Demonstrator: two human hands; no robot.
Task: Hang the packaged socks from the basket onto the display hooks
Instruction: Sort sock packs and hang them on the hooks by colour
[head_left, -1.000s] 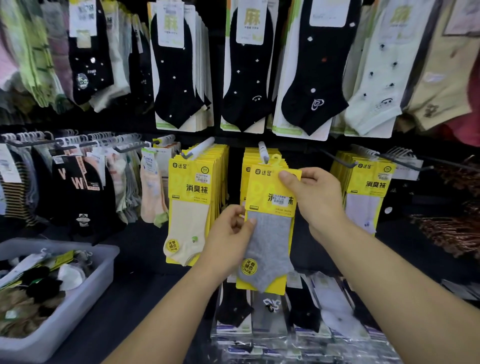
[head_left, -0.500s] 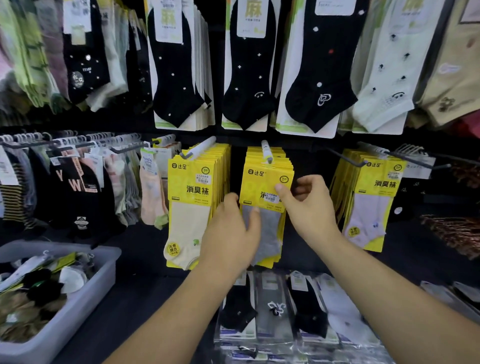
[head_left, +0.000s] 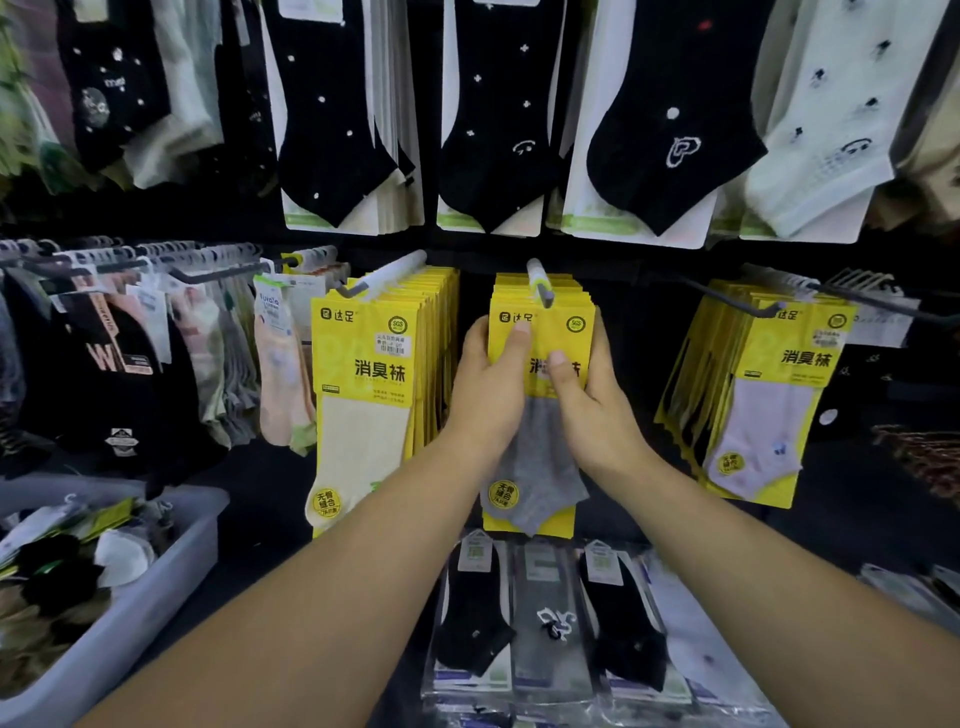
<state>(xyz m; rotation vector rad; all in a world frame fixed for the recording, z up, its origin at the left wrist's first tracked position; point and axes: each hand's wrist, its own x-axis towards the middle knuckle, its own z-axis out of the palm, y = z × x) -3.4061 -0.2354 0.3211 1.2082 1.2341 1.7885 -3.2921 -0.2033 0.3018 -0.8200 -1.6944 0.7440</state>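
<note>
Gripping the grey pack (head_left: 540, 467) from both sides, seen from the head camera looking forward and down at a sock wall. Clasping the left edge of its yellow card with the left hand (head_left: 483, 389), fingers curled behind, thumb flat on the front beside the logo. Clasping the right edge with the right hand (head_left: 597, 410), fingers wrapped round the back, thumb pressed on the printed characters in the middle.

Hangs in the centre of the middle row, flush against the front of a stack (head_left: 511, 286) of like yellow cards. Sits with its top edge right under the white-tipped hook (head_left: 537, 280), whose tip pokes out over the card; hanging hole hidden, so cannot tell how it sits on the hook. Shows the grey sock below the hands, toe pointing down, with a round yellow sticker at its lower left.

Flanked just to the left by cream packs (head_left: 363, 426) on their own hook, and well to the right by lilac packs (head_left: 763, 421). Topped by a row of black socks (head_left: 498, 130) on white cards. Underlaid by flat packs (head_left: 550, 623) in clear wrap, lying side by side beneath the forearms.

Standing at lower left, well apart from both hands: the basket (head_left: 145, 597), pale plastic, filled with a jumble of sock packs in black, white and green.
</note>
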